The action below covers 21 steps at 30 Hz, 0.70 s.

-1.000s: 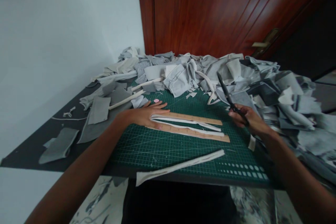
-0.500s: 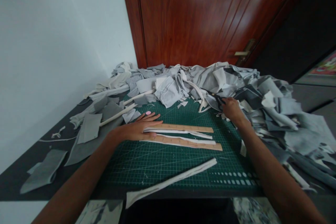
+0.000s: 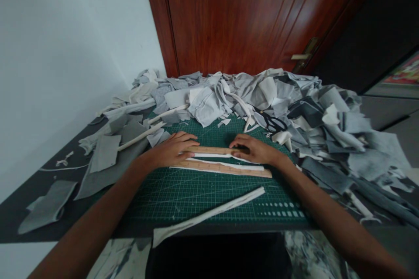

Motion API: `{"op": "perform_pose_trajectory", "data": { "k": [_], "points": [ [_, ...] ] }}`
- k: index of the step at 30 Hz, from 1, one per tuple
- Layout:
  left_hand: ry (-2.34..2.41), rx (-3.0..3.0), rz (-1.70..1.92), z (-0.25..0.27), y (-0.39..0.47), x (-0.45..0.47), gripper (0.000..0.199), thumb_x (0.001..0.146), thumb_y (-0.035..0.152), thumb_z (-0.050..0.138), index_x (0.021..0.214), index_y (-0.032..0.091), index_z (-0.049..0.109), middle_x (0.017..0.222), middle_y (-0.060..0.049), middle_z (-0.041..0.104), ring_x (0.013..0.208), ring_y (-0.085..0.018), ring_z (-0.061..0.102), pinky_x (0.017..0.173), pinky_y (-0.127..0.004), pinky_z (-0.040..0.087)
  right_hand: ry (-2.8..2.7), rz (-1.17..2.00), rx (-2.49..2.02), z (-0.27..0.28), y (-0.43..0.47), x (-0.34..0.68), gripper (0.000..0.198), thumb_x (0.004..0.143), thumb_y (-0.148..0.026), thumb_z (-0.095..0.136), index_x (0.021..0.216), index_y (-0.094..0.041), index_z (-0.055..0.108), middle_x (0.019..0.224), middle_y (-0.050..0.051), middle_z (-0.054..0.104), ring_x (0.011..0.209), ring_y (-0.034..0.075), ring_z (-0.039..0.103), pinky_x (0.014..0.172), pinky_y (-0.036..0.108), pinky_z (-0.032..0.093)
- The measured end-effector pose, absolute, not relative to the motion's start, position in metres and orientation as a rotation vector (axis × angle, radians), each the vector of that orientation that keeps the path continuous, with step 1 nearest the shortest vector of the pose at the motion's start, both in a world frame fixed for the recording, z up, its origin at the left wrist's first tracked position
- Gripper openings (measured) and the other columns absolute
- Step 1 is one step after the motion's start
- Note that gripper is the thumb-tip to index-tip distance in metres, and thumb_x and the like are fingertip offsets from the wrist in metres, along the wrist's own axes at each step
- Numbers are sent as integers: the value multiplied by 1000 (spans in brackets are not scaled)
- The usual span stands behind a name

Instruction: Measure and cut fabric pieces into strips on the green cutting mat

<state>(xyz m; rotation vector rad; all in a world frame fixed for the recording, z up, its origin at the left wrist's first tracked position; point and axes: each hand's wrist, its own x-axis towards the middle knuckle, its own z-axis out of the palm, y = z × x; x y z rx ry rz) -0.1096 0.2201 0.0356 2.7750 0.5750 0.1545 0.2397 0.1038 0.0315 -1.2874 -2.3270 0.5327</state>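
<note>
Two wooden rulers lie side by side on the green cutting mat, with white fabric strips along them. My left hand (image 3: 170,150) is on the left end of the far wooden ruler (image 3: 211,150), fingers over its far edge and thumb at its near side. At the right end, my right hand (image 3: 255,149) has its fingers curled over the same ruler, hiding that end. A white fabric strip (image 3: 212,155) runs close along it. The near wooden ruler (image 3: 225,169) lies just below, untouched by my right hand. Black-handled scissors (image 3: 274,123) rest beyond my right hand.
Heaps of grey and white fabric scraps (image 3: 209,104) line the back and right of the cutting mat (image 3: 183,200). A loose pale strip (image 3: 209,216) crosses the mat's front edge. Folded grey pieces (image 3: 52,202) lie at left. A wooden door (image 3: 229,22) stands behind.
My right hand has let go of the scissors and come left and nearer, onto the far ruler. My left hand's spread fingers have drawn closer together. The view has shifted slightly.
</note>
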Motion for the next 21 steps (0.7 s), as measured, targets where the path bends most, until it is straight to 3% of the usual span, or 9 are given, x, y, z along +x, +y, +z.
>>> {"op": "perform_pose_trajectory", "data": {
  "k": [3,6,13,17,21],
  "points": [
    [571,2787,184,38,220,-106,44,106,48,42,133,25,68,135,-11,63,128,-30,52,113,-47,40,-2383,570,-1327,31,101,234,34,100,-42,61,123,-18,67,114,13,63,105,24,60,95,36,47],
    [585,2807,174,41,221,-105,43,106,46,42,130,22,68,125,-11,64,121,-29,55,108,-45,43,-2380,523,-1422,30,101,235,28,96,-35,64,116,-16,68,109,12,63,98,23,60,89,33,46],
    [738,2843,346,37,215,-97,46,107,45,37,139,20,60,127,-13,62,122,-29,56,108,-45,45,-2224,354,-1647,35,103,247,18,84,-19,66,102,-16,66,97,7,69,83,19,60,77,28,42],
    [868,2852,629,36,210,-91,49,109,43,33,148,21,51,134,-13,58,127,-29,54,113,-46,43,-2073,140,-1713,34,109,277,19,88,-15,60,105,-14,68,94,11,69,90,24,60,85,33,44],
    [814,2858,714,32,214,-92,47,108,40,34,147,20,53,131,-12,61,125,-29,56,111,-46,46,-2136,21,-1530,30,109,287,22,96,-32,61,106,-15,72,108,15,68,103,28,58,96,42,44]
  ]
}}
